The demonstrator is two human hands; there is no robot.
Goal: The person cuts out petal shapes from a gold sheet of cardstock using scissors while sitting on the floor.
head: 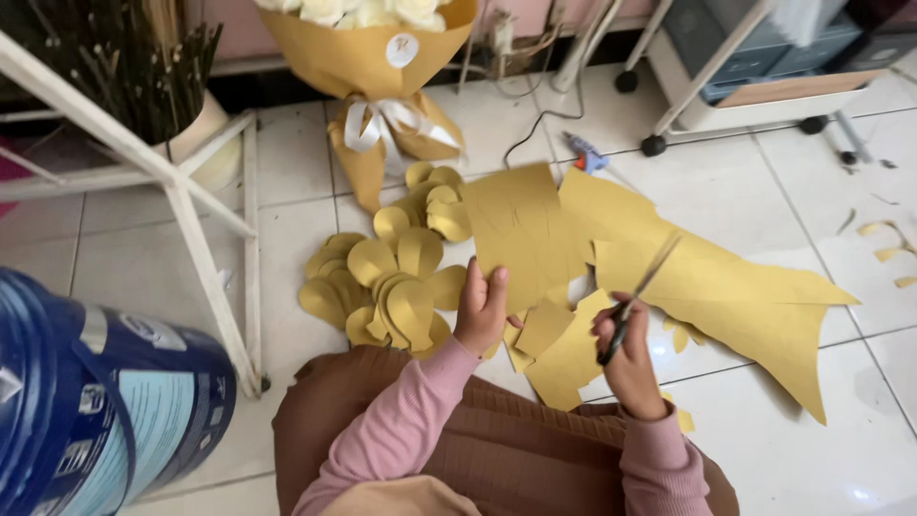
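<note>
A large round blue container (105, 401) stood at the lower left, lying tilted on the tiled floor beside a white metal stand (196, 225), with a pale blue and white label (158, 411) wrapped round its side. At the top centre, a small round white sticker (401, 50) sat on the mustard paper wrap of a bouquet (368, 57).

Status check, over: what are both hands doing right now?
Left hand holds mustard paper piece upright. Right hand grips scissors, blades at its edge. Cut petal shapes piled left, on the floor.
</note>
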